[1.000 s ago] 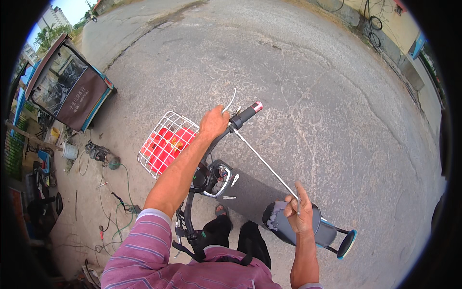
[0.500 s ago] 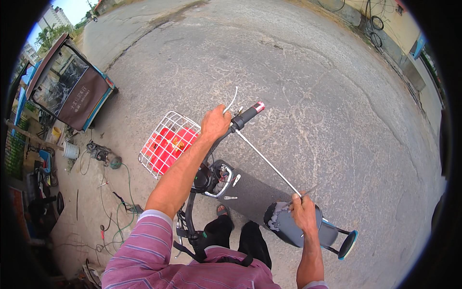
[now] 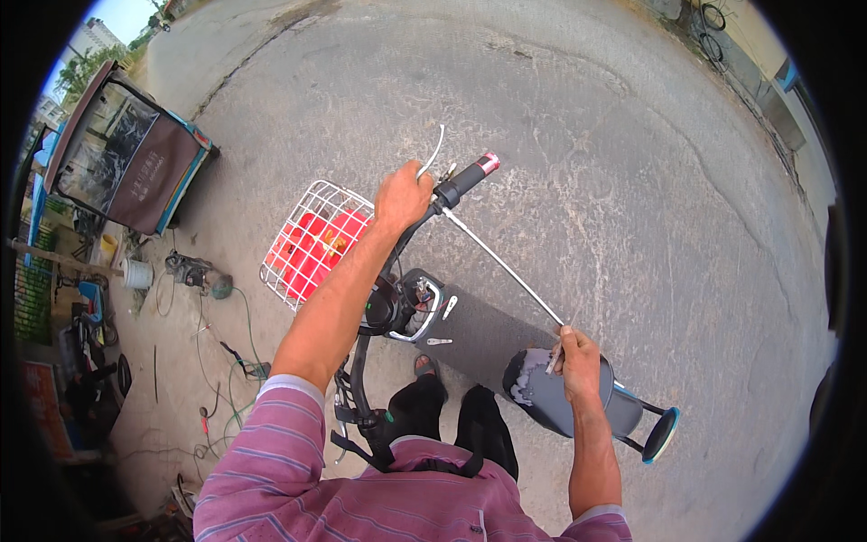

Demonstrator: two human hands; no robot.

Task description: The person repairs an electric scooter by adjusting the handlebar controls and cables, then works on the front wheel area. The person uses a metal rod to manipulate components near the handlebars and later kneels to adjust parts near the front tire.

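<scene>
The right hand point(image 3: 579, 355) has its grip clamped on the near end of a thin metal rod point(image 3: 503, 267), to the right of the handlebar point(image 3: 358, 372); the rod's far end meets the handlebar. The left hand point(image 3: 404, 194) touches the white lever point(image 3: 437, 149) at the handlebar; its fingers are hidden, so I cannot tell its grip. Left of the handlebar sits a wire basket point(image 3: 344, 191).

Bright, diffuse daylight covers the road point(image 3: 560, 117) evenly, shadows are faint, and fisheye distortion bends the dark-rimmed edges.
</scene>
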